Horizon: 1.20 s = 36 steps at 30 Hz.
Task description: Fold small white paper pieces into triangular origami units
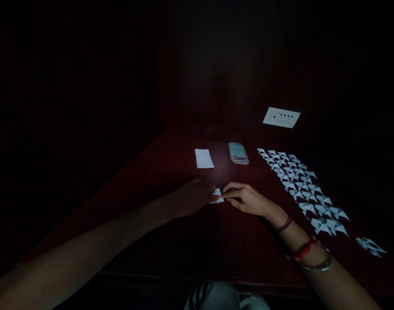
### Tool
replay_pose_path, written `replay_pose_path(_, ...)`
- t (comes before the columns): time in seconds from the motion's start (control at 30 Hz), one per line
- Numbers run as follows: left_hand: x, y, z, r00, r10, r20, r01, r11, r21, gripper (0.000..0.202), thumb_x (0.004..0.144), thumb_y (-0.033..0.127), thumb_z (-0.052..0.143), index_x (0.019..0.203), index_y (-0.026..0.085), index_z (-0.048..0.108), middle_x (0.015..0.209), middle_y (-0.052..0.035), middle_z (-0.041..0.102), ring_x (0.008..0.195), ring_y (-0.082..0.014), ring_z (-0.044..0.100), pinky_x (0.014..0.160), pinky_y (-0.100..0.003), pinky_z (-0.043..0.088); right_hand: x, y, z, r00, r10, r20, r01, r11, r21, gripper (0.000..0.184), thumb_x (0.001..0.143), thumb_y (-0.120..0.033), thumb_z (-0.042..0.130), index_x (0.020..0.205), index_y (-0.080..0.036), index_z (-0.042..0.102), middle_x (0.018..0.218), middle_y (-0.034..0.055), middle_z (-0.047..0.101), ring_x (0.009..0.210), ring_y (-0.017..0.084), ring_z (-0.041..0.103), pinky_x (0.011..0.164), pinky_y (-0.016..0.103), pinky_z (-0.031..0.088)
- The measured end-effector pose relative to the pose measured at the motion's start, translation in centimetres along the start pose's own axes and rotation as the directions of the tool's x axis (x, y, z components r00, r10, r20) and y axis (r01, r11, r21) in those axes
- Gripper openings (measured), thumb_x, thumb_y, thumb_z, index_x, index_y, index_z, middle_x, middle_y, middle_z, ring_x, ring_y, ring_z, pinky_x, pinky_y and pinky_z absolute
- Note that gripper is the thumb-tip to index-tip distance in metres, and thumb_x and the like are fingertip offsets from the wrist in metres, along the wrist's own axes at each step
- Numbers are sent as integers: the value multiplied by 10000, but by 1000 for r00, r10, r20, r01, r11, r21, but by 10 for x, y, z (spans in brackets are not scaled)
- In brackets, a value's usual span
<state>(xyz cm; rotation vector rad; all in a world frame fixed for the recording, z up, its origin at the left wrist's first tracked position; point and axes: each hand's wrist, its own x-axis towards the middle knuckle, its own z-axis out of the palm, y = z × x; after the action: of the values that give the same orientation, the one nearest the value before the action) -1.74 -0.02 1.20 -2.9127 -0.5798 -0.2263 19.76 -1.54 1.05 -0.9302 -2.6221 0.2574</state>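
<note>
A small piece of white paper (217,197) lies on the dark red table (184,241) between my two hands. My left hand (192,198) has its fingers closed on the paper's left side. From the right, my right hand (247,199) pinches the same paper with thumb and forefinger. Red thread bands and a metal bangle circle my right wrist. The room is very dark.
A white paper slip (204,158) and a small blurred card (238,153) lie farther back. Several folded white paper triangles (302,191) run in rows along the right side, with a few more (371,246) near the right edge. A white wall socket (281,117) is behind.
</note>
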Motion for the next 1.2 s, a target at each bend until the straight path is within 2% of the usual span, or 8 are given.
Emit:
replay_pose_path(0.13, -3, 1, 4, 1000, -17, 9, 18, 999, -38, 347, 817, 118, 379, 1145, 226, 414, 1152, -58, 455, 1022, -187, 434, 834, -315, 294, 1, -4, -2, 1000, -1, 31, 0, 1000, 30, 277, 728, -85, 428, 931, -160, 602, 940, 39, 558, 821, 114, 530, 792, 245, 406)
replay_pose_path(0.27, -3, 0, 6, 1000, 0, 4, 0, 996, -87, 411, 800, 79, 389, 1177, 240, 370, 1213, -40, 407, 1124, -180, 341, 906, -336, 242, -2, -4, -6, 999, -1, 49, -4, 995, 104, 277, 710, -67, 433, 899, -164, 611, 863, 29, 587, 764, 104, 542, 731, 229, 424)
replay_pose_path(0.47, 0, 2, 11, 997, -69, 23, 72, 987, -147, 440, 767, 49, 406, 1163, 240, 393, 1231, -52, 373, 1059, -187, 411, 864, -320, 318, -4, 7, -3, 982, 126, -144, -110, 987, 118, 244, 730, -85, 425, 866, -164, 611, 860, 37, 586, 774, 115, 536, 714, 251, 418)
replay_pose_path(0.6, -1, -6, 15, 1000, -9, 30, 16, 974, -225, 604, 666, -48, 410, 1193, 240, 344, 1276, -30, 324, 1147, -168, 314, 930, -317, 261, -2, 14, 3, 963, 172, -208, -143, 978, 151, 248, 734, -142, 473, 958, -170, 577, 900, 47, 573, 806, 122, 520, 722, 265, 414)
replay_pose_path(0.7, -2, -13, 16, 998, 55, 14, -49, 960, -275, 666, 633, -83, 386, 1206, 248, 316, 1278, -14, 329, 1170, -144, 282, 951, -324, 235, -1, 17, 9, 961, 209, -178, -179, 968, 174, 286, 720, -179, 513, 1003, -168, 554, 897, 49, 564, 723, 105, 513, 670, 252, 419)
replay_pose_path(0.9, 0, -14, 14, 994, 108, -10, -105, 948, -299, 677, 624, -92, 388, 1212, 232, 305, 1281, -25, 324, 1179, -145, 264, 944, -332, 254, 3, 24, 16, 935, 327, -137, -279, 918, 282, 278, 666, -184, 567, 940, -136, 578, 811, 38, 568, 620, 82, 483, 596, 221, 410)
replay_pose_path(1.03, -1, -15, 14, 996, 90, 1, -87, 963, -256, 648, 661, -72, 402, 1219, 239, 291, 1275, -31, 335, 1184, -172, 255, 931, -368, 260, 5, 26, 18, 921, 370, -123, -309, 885, 349, 187, 643, -201, 590, 817, -134, 605, 751, 23, 580, 604, 79, 468, 565, 207, 395)
replay_pose_path(1.2, -1, -16, 14, 997, 77, 14, -71, 968, -242, 611, 689, -50, 421, 1210, 249, 311, 1285, -29, 318, 1183, -174, 261, 925, -356, 265, 8, 24, 19, 905, 418, -84, -344, 832, 434, 149, 624, -204, 603, 756, -134, 593, 697, 13, 575, 599, 82, 471, 563, 212, 399)
